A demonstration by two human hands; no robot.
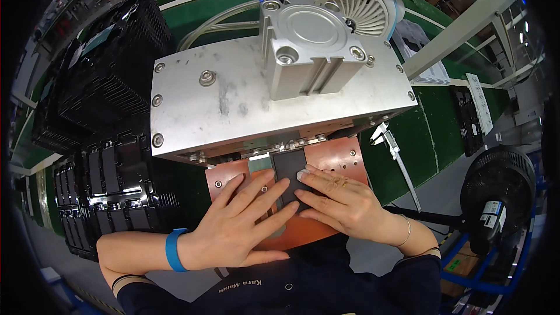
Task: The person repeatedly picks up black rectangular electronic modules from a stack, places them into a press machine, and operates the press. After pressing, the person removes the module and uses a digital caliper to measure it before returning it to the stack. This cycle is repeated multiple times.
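Note:
A dark grey rectangular plate (290, 170) lies in the copper-coloured fixture (335, 156), its far end at the underside of a silver metal press (216, 102). My left hand (239, 221) is spread over the fixture's left side, with fingertips at the plate's left edge. From the right, my right hand (350, 207) rests its stretched fingers on the plate's surface and right edge. Neither hand wraps around anything. The near part of the plate is partly hidden by my fingers.
Stacked black trays (111, 76) rise at the far left; nearer trays (116, 186) hold dark plates. A caliper (398, 160) lies right of the press on the green table (429, 116). White fan (361, 9) stands behind, black fan (496, 192) at right.

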